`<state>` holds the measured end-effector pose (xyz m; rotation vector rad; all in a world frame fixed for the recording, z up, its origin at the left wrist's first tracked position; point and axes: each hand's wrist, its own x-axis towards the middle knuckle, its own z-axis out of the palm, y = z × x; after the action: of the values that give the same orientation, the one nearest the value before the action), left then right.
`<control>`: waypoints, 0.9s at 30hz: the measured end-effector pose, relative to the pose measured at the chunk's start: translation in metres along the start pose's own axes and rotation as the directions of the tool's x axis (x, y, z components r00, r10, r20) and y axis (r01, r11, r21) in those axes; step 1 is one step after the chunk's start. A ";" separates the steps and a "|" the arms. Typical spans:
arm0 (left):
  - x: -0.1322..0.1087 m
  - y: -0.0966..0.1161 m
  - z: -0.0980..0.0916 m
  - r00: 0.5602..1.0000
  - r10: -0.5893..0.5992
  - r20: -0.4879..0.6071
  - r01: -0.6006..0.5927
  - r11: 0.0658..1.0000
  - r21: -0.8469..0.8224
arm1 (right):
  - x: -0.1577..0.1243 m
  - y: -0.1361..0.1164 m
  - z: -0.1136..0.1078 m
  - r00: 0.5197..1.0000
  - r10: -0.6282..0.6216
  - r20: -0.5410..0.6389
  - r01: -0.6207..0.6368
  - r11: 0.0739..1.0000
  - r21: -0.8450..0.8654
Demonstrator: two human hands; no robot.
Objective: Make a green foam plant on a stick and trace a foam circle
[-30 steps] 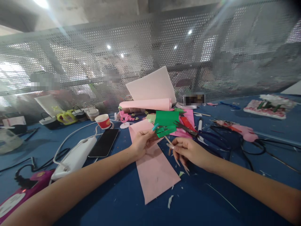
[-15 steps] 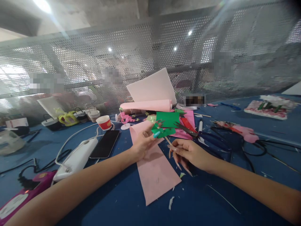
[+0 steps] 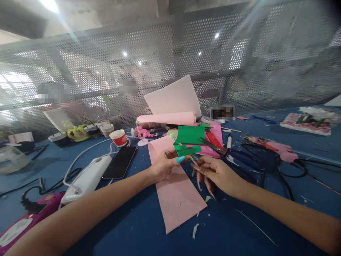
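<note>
My left hand [image 3: 165,165] pinches a small cut piece of green foam [image 3: 186,149] above a long pink foam sheet [image 3: 174,188] on the blue table. My right hand [image 3: 213,172] is closed in a pinch on a thin wooden stick [image 3: 192,159] whose upper end meets the green piece. The two hands nearly touch. Just beyond them lie a green foam sheet [image 3: 190,134] and black scissors [image 3: 213,145].
A black phone [image 3: 119,161], a white power strip [image 3: 86,177] with cables and a red paper cup [image 3: 118,137] lie at the left. A rolled pink sheet [image 3: 166,118] and white sheet [image 3: 174,96] stand behind. Black cables [image 3: 266,160] run at the right. A perforated metal screen [image 3: 239,60] closes the back.
The left hand's grip on the green piece has shifted, and the right hand has moved up and left, closer to the left hand.
</note>
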<state>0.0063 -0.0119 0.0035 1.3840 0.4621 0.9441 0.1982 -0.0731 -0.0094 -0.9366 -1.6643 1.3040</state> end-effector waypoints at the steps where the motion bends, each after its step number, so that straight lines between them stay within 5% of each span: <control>1: 0.000 0.000 0.000 1.000 0.001 0.001 -0.001 1.000 0.003 | 0.000 0.001 -0.001 1.000 0.001 -0.013 -0.001 1.000 -0.001; 15: 0.001 0.002 -0.002 0.997 -0.066 0.035 0.073 0.962 -0.262 | 0.001 0.001 0.002 1.000 0.023 0.017 -0.020 0.993 -0.117; 27: 0.002 0.002 0.004 0.994 -0.092 -0.056 0.076 0.966 -0.246 | 0.000 0.003 0.002 1.000 0.022 0.021 -0.019 0.989 -0.143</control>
<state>0.0102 -0.0130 0.0068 1.1049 0.4359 0.9461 0.1961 -0.0732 -0.0126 -1.0290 -1.7888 1.2247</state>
